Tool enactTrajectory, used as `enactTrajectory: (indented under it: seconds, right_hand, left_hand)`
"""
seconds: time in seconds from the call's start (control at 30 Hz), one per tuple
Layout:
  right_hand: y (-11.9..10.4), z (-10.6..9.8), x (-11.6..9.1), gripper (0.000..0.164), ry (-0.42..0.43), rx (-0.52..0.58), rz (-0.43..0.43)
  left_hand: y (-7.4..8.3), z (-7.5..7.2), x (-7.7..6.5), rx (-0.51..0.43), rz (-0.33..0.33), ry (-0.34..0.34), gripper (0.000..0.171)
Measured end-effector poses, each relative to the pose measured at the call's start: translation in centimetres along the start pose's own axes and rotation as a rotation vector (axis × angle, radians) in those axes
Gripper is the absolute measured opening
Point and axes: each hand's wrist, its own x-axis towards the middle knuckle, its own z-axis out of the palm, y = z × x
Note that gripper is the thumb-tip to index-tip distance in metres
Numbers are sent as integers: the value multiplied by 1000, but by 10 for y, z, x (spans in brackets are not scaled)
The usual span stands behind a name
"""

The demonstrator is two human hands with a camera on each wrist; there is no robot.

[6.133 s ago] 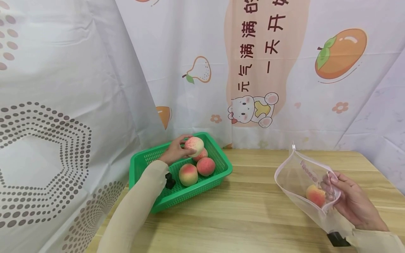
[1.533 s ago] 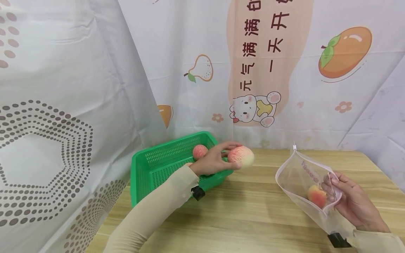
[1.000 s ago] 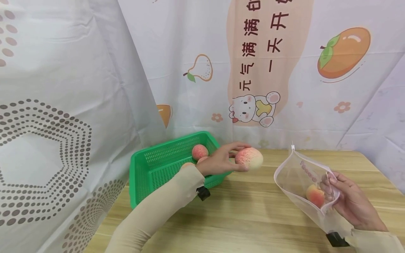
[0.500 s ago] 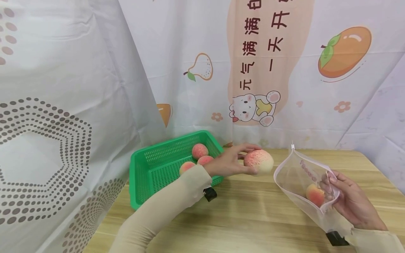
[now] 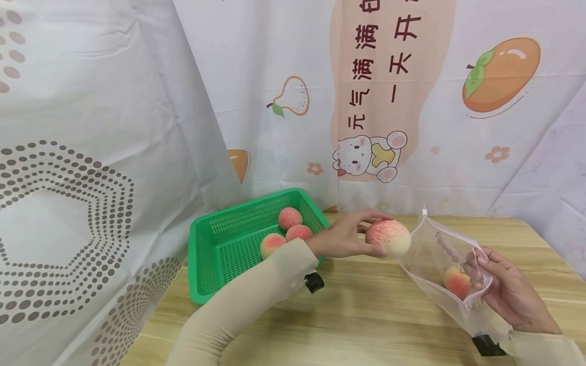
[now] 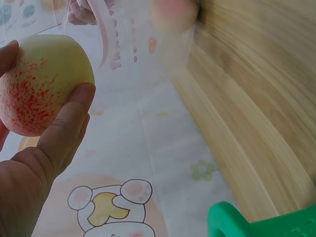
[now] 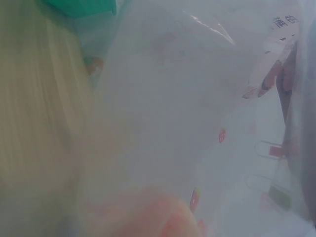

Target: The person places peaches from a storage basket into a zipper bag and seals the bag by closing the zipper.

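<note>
My left hand [image 5: 350, 236] grips a pale yellow peach [image 5: 389, 238] with red speckles, its fingers and thumb around the fruit, above the table. The peach is right at the left edge of the mouth of a translucent zip bag [image 5: 432, 254]. Pinching the bag's right edge, my right hand [image 5: 510, 290] keeps the mouth spread. Inside the bag lies another peach [image 5: 456, 282], orange and red. In the left wrist view the held peach [image 6: 44, 84] sits between thumb and fingers. Bag film blurs most of the right wrist view.
A green plastic basket [image 5: 198, 264] stands at the left of the wooden table [image 5: 366, 315], with three peaches at its right side, one of them a pink peach [image 5: 290, 218]. A printed curtain [image 5: 274, 168] hangs behind the table.
My left hand has taken the speckled peach out of the basket and carried it right, up to the bag's mouth. The right hand and bag have stayed nearly in place.
</note>
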Motion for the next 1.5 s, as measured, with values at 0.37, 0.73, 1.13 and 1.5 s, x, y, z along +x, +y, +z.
enactTrajectory:
  seconds: [0.37, 0.73, 1.13, 1.5]
  right_hand:
    - [-1, -3, -1, 55, 9, -12, -1]
    - [0, -3, -1, 57, 29, -32, -2]
    - [1, -2, 0, 56, 31, -44, 2]
    - [2, -2, 1, 56, 25, -38, -13]
  left_hand:
    - [3, 7, 7, -9, -8, -12, 64]
    - [6, 13, 14, 17, -7, -43, 63]
    - [6, 19, 19, 19, 37, -65, 65]
    - [6, 24, 20, -21, -33, -51, 65]
